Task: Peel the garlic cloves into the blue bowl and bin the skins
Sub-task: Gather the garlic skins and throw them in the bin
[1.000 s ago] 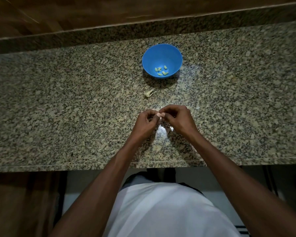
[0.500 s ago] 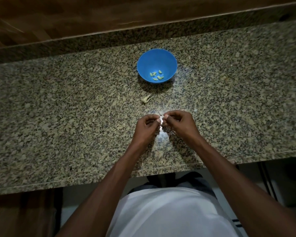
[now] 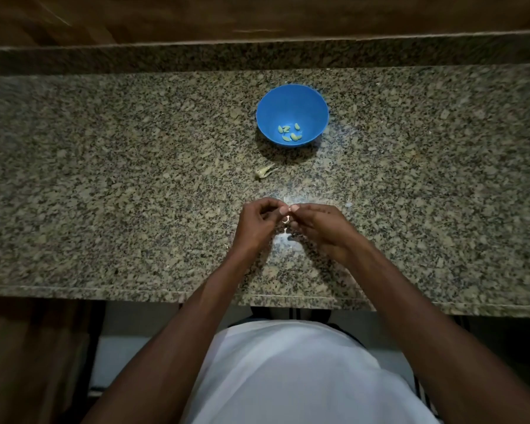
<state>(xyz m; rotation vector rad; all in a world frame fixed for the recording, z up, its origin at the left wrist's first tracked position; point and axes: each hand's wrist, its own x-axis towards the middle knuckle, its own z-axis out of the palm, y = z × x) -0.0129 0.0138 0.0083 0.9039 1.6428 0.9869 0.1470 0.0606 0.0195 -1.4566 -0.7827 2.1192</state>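
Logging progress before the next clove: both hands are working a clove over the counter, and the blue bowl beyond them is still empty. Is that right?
Not quite. The blue bowl is not empty: the head view shows several peeled cloves lying in its bottom. The rest holds: the left hand and right hand pinch a clove between them over the counter.

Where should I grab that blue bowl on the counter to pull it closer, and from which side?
Grip the blue bowl by its near rim, coming from above on your side. It stands upright and open-topped on the granite counter, its walls flare outward, and the peeled cloves lie low in the bottom, so a thumb inside clears them.
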